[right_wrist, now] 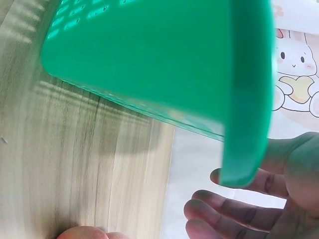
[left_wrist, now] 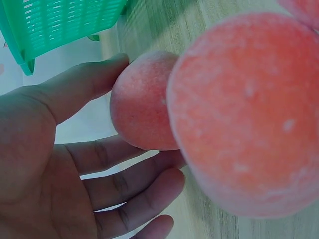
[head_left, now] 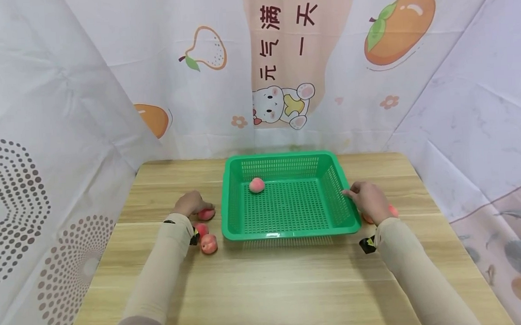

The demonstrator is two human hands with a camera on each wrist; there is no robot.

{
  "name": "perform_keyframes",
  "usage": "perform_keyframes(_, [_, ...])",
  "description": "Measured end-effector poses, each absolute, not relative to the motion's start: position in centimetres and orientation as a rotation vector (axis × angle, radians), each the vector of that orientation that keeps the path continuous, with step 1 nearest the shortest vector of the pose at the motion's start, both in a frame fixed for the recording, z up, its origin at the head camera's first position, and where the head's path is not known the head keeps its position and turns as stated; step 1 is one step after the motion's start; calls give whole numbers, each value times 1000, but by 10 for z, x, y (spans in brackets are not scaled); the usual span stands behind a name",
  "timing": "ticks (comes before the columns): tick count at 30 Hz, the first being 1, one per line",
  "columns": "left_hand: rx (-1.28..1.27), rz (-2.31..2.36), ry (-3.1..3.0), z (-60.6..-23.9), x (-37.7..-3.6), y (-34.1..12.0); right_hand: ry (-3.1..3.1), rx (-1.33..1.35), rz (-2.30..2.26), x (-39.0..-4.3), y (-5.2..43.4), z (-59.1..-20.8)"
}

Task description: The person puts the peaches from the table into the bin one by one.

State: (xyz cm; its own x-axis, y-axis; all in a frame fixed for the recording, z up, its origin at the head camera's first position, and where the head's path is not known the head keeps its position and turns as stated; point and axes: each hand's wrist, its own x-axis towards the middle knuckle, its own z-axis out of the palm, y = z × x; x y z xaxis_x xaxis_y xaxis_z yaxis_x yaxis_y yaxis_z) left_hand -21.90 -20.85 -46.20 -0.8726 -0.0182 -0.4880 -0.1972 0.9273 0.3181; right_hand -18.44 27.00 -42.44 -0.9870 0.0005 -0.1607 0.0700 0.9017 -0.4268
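The left hand (head_left: 191,203) sits left of centre in the head view, palm down over a peach (head_left: 206,214) on the wooden table (head_left: 266,288). The left wrist view shows thumb and fingers (left_wrist: 134,184) loosely spread around this peach (left_wrist: 142,102), the thumb tip touching its top and one finger under it, not yet closed tight. Two more peaches (head_left: 209,243) lie just below, beside the sleeve, one hard against the wrist.

The right hand (head_left: 369,201) rests at the right rim of the green basket (head_left: 289,231), fingers relaxed and extended toward the rim; in the right wrist view its fingers (right_wrist: 229,211) lie just behind the basket's edge (right_wrist: 249,99). Another peach (head_left: 392,210) peeks out at the hand's right side.

One peach (head_left: 256,185) lies inside the basket, upper left corner. Bare tabletop fills the lower frame; cloth walls close in on both sides.
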Motion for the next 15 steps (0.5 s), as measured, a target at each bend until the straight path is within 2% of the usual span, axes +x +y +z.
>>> perform_keyframes(15, [-179, 505, 2672, -459, -221, -207, 2920, 57, -662, -183, 269, -423])
